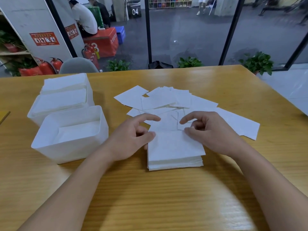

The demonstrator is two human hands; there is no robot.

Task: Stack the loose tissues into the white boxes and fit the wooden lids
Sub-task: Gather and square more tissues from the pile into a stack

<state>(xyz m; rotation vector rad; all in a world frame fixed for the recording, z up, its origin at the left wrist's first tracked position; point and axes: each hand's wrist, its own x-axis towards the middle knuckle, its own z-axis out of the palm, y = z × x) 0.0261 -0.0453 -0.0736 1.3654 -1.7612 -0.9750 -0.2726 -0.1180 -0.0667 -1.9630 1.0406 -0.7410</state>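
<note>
A neat stack of white tissues [175, 149] lies on the wooden table in front of me. My left hand [131, 137] and my right hand [208, 130] hover over its far edge. Each thumb rests on a far corner of the top tissue, and the fingers are loosely curled above it without gripping. Loose tissues [166, 100] lie scattered behind the stack. Three white boxes stand at the left: the near box [70, 152] holds a low layer of tissues, while the middle box [34, 118] and the far box [89, 90] are filled to the top.
A flat wood-coloured piece [3, 116] shows at the table's left edge. A grey chair back [78, 65] stands behind the table's far edge. Potted plants, fire extinguishers and seated people are beyond the glass wall.
</note>
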